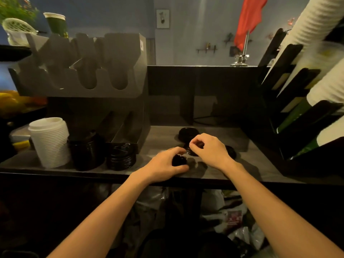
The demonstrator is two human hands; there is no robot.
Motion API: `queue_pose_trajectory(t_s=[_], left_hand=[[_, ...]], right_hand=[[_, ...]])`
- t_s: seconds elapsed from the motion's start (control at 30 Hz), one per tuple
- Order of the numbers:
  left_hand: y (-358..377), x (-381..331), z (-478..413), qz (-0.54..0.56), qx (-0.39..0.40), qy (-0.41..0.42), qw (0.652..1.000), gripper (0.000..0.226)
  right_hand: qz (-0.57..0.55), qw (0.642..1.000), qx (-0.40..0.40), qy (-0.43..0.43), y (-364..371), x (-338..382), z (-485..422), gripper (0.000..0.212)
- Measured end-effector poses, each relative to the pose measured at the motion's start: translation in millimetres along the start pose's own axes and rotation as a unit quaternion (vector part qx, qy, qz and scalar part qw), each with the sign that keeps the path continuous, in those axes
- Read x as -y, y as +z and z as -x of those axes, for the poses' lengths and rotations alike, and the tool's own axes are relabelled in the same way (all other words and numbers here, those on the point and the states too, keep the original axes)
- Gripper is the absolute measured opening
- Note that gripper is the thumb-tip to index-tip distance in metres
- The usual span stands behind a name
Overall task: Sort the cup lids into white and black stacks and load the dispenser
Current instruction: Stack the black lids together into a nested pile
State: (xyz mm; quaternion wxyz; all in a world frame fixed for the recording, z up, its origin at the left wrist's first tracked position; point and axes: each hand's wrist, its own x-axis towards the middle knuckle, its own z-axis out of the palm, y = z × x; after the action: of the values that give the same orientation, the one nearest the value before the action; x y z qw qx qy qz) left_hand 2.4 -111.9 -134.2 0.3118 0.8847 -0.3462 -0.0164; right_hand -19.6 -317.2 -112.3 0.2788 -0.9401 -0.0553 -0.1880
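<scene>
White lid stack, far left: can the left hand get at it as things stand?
Probably, once freed: the left hand grips a black lid, and the tall black stack and low black stack stand between it and the white lid stack, so it would reach over them.

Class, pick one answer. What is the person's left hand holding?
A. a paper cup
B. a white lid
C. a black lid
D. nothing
C: the left hand has its fingers and thumb curled round a small black lid by the counter's front edge, while the white lid stack stands apart at the far left, touched by neither hand.
</scene>
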Motion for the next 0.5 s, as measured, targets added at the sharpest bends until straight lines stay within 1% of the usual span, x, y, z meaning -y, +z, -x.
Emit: queue_pose_trajectory(t_s=[0.13, 0.2, 0.23, 0.27, 0.33, 0.43, 0.5], left_hand=[[6, -1, -13, 0.009, -0.040, 0.004, 0.999, 0.041], [7, 0, -23, 0.012, -0.088, 0.001, 0.996, 0.027], [6, 1, -29, 0.017, -0.121, -0.004, 0.993, 0.027], [5, 4, -36, 0.020, -0.157, -0.008, 0.987, 0.033], [0, 6, -50, 0.029, -0.213, -0.019, 0.977, 0.048], [-11, 7, -74, 0.055, -0.243, -0.043, 0.968, 0.054], [-17, 8, -90, 0.095, -0.243, -0.078, 0.962, 0.058]], right_hand=[[-0.030, 0.999, -0.023, 0.007, -1, -18, -12, 0.007], [-0.029, 0.999, -0.021, -0.001, -3, -24, -21, 0.008], [-0.022, 1.000, -0.006, -0.006, -5, -27, -27, 0.009], [-0.006, 1.000, 0.022, -0.009, -8, -30, -33, 0.012], [0.052, 0.993, 0.110, -0.007, -15, -34, -45, 0.028], [0.107, 0.970, 0.218, 0.006, -22, -37, -64, 0.052], [0.122, 0.956, 0.268, 0.005, -24, -35, -77, 0.057]])
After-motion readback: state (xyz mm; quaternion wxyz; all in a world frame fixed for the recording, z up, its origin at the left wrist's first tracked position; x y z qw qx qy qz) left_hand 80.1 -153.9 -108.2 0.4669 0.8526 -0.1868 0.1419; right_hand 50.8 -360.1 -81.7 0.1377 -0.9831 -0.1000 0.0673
